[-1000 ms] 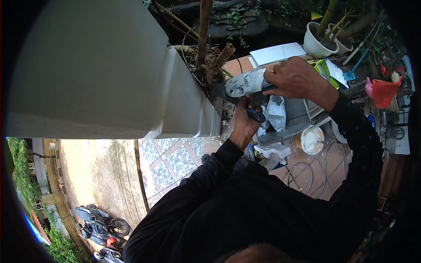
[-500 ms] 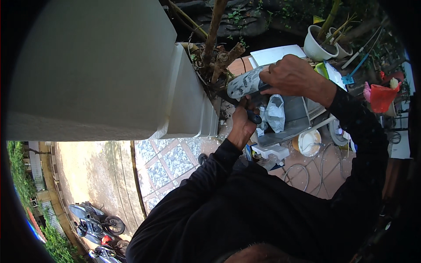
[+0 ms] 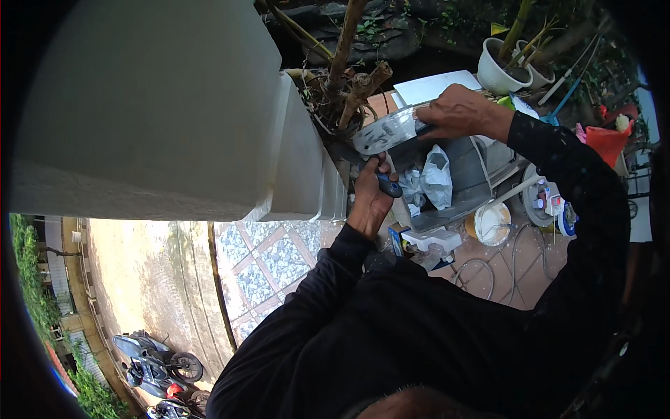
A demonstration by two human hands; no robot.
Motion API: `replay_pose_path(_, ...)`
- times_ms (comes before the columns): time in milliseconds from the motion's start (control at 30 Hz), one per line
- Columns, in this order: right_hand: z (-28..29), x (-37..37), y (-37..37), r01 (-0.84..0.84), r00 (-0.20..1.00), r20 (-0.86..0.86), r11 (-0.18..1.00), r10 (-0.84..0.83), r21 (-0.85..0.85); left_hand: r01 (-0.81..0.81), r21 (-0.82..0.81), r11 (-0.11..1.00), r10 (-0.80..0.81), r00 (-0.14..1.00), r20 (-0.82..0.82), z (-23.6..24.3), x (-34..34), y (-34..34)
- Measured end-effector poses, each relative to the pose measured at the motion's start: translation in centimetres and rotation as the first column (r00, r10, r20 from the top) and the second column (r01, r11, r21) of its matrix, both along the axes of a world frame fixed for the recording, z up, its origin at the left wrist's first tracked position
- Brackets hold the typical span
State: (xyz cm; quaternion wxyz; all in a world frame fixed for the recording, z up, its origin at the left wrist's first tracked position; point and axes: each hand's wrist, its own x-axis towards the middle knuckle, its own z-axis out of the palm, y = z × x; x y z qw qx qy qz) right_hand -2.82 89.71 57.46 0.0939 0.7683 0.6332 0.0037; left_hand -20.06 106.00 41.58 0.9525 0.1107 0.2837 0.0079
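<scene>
Left of left hand [image 3: 373,185]: pale pillar [image 3: 167,119], obstructing. Ahead: branching stump [image 3: 363,85], obstructing. Between both hands: broad blade [image 3: 386,133], obstructing. Bodyward of right hand [image 3: 457,114]: passage above grey tub [image 3: 473,183].

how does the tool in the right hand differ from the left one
The right-hand tool shows a broad, pale blade with dark smears; the left-hand tool looks mostly dark. The right-hand tool's handle is mostly hidden in the grip, while the left-hand tool's handle end sticks out. Both show dark handles.
</scene>
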Motion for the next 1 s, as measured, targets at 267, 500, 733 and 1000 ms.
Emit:
replay_pose_path(267,-0.9,-1.2,1.9,0.069,0.987,-0.145,0.998,-0.069,-0.006,0.086,0.042,0.995,-0.088,0.995,0.046,0.6,-1.8,-1.0)
replay_pose_path(500,1.1,5.9,-9.5,0.437,0.887,0.047,0.866,-0.46,0.241,0.211,0.127,0.969,-0.201,0.975,-0.092,1.5,-6.6,-1.1)
replay_pose_path(733,-5.1,-6.3,-9.8,0.677,0.728,-0.486,0.616,-0.483,0.402,0.322,0.19,0.927,-0.308,0.946,-0.102,2.2,-8.0,-0.3)
replay_pose_path(1000,-9.2,-23.9,-8.4,0.655,0.755,-0.469,0.494,-0.458,0.572,0.458,0.166,0.874,-0.455,0.889,-0.053,3.0,-11.9,0.3)
